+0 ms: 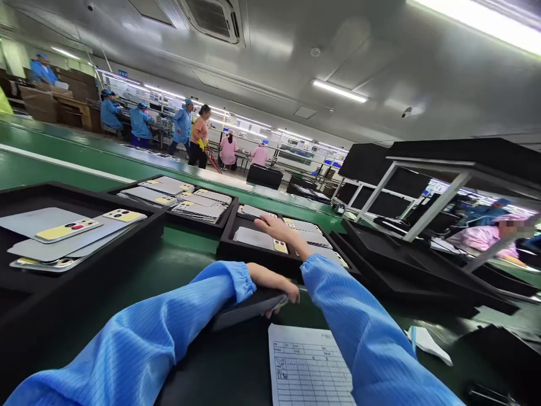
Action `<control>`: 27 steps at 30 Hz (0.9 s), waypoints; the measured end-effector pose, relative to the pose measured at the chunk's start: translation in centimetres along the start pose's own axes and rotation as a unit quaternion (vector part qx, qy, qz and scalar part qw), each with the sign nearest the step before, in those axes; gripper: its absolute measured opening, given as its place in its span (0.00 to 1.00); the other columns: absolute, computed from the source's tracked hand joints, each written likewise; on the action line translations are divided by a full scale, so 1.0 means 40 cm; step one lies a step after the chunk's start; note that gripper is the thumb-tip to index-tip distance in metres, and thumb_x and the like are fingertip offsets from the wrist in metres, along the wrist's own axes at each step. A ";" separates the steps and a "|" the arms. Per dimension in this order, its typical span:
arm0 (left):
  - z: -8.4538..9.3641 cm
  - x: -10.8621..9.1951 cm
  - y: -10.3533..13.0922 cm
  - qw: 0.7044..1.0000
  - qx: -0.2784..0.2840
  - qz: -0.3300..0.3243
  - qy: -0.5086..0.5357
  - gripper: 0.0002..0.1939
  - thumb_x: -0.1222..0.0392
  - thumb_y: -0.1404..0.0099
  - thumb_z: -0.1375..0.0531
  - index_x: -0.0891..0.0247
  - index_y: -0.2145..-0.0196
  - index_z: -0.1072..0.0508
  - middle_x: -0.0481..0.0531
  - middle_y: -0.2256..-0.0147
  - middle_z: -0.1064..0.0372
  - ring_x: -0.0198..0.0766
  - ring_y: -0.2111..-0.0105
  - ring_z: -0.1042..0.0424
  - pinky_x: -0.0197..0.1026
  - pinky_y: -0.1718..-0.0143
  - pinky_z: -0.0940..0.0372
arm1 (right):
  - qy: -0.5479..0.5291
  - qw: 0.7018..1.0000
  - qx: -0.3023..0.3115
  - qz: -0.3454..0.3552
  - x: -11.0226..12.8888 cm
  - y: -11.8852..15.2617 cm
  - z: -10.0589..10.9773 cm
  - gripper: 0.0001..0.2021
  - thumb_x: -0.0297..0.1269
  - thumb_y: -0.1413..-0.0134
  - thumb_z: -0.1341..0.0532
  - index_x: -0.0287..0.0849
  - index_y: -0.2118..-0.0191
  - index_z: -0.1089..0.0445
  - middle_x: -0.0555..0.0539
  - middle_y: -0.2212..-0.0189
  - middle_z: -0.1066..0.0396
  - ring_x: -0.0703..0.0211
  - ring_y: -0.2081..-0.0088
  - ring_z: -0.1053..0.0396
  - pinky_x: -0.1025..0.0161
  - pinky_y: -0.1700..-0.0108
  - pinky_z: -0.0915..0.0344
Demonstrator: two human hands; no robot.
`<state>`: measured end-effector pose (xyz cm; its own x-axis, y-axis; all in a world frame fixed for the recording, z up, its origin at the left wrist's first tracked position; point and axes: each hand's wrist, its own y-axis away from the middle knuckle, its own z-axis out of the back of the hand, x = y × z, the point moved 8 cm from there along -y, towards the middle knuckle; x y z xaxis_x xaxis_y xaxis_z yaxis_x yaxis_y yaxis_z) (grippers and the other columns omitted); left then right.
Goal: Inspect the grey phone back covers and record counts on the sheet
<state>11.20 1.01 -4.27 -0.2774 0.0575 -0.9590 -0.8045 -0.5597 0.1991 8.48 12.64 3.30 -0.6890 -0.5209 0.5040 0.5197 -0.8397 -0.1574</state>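
Note:
My left hand point(286, 288) is closed on the camera end of a grey phone back cover point(249, 311), which is tilted above the dark work surface. The hand is slightly blurred, and part of the cover lies behind it. Farther out, my right hand point(276, 228) reaches over a black tray point(253, 254), fingers stretched and apart, holding nothing I can see. Just below it in that tray is a stack of pale phone back covers point(256, 238) with yellow camera areas. More covers point(306, 232) fill the tray's right side.
A printed form point(310, 366) lies below my hands. Black trays of covers stand left point(84, 287) and farther back point(198, 223). Stacked black trays point(406, 270) and a metal-framed stand point(439, 206) are right. A white cloth-like item point(431, 345) lies nearby. Several people work in the background.

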 end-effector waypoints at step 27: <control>-0.051 -0.186 0.082 0.949 -0.179 -0.224 -0.132 0.24 0.48 0.36 0.50 0.58 0.45 0.43 0.55 0.46 0.45 0.43 0.49 0.42 0.43 0.49 0.44 | -0.382 0.909 -0.165 0.018 -0.059 0.571 -0.125 0.24 0.34 0.60 0.37 0.41 0.53 0.38 0.50 0.67 0.35 0.58 0.65 0.36 0.61 0.63 0.39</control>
<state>11.69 -2.92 3.10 -0.1110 0.5348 -0.8377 -0.6556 -0.6729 -0.3427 19.46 -6.09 -5.74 -0.0570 -0.3969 0.9161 0.2688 -0.8898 -0.3688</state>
